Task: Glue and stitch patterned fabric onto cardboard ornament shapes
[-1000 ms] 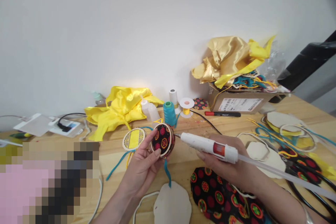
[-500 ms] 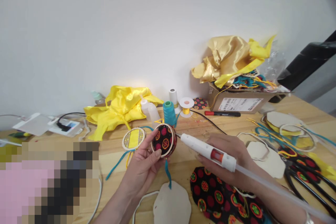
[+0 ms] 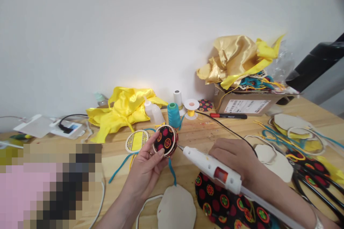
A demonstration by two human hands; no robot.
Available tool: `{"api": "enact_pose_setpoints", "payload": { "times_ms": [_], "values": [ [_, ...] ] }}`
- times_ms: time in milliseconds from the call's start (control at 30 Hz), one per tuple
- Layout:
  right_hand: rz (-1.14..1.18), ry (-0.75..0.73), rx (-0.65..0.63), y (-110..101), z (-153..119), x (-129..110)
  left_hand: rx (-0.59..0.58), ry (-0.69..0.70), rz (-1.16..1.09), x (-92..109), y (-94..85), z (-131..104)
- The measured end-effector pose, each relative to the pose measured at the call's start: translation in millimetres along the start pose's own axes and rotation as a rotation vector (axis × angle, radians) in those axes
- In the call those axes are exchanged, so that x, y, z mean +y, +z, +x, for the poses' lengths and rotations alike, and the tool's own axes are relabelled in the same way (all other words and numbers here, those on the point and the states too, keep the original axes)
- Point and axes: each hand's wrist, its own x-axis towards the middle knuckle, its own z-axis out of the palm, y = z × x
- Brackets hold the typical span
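Observation:
Between its thumb and fingers, my left hand [image 3: 149, 162] holds a round ornament [image 3: 165, 141] of black patterned fabric with a pale rim and a blue cord [image 3: 172, 172] hanging below. My right hand [image 3: 232, 157] is wrapped round a white glue pen [image 3: 212, 168] with an orange window; its metal tip points left at the ornament's right edge. Whether the tip touches is hard to tell. Left of the ornament lies a similar round piece [image 3: 137, 141] with yellow fabric and lattice. Below my hands are a cream scalloped piece [image 3: 176, 207] and black patterned fabric [image 3: 223, 200].
Yellow cloth [image 3: 120, 109], a blue thread cone [image 3: 174, 115] and a yellow ribbon spool [image 3: 191, 107] stand behind. A cardboard box [image 3: 244, 103] heaped with fabric is at back right, a marker [image 3: 228, 116] before it. Black scissors [image 3: 317, 189] lie right.
The ornament has shifted slightly left in my left hand. My right hand has turned the glue pen, whose tip now sits a little lower and further left.

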Motion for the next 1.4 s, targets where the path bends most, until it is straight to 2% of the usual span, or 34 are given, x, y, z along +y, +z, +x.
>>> {"api": "enact_pose_setpoints", "payload": {
  "times_ms": [67,167,233,333,533,1000,1400],
  "values": [
    [0.13,0.061,0.05,-2.6,0.5,-1.8,-0.002,0.003,-0.007,0.7,0.3,0.0],
    [0.275,0.258,0.156,-3.8,1.9,-3.7,-0.02,-0.007,-0.018,1.3,1.0,-0.4],
    [0.316,0.377,0.175,-2.3,3.2,-4.4,-0.037,-0.016,-0.024,1.2,1.4,-0.9],
    [0.332,0.443,0.155,1.6,3.9,-4.8,-0.056,-0.019,-0.032,0.8,1.9,-1.5],
    [0.356,0.44,0.131,3.0,2.3,-5.0,-0.071,-0.028,-0.03,1.0,2.9,-2.0],
    [0.36,0.27,0.053,3.4,3.9,-9.6,-0.009,-0.034,-0.003,1.9,2.9,-2.7],
    [0.333,0.267,0.002,2.9,3.8,-6.6,-0.045,-0.023,-0.009,1.5,3.8,-2.9]
  ]
}}
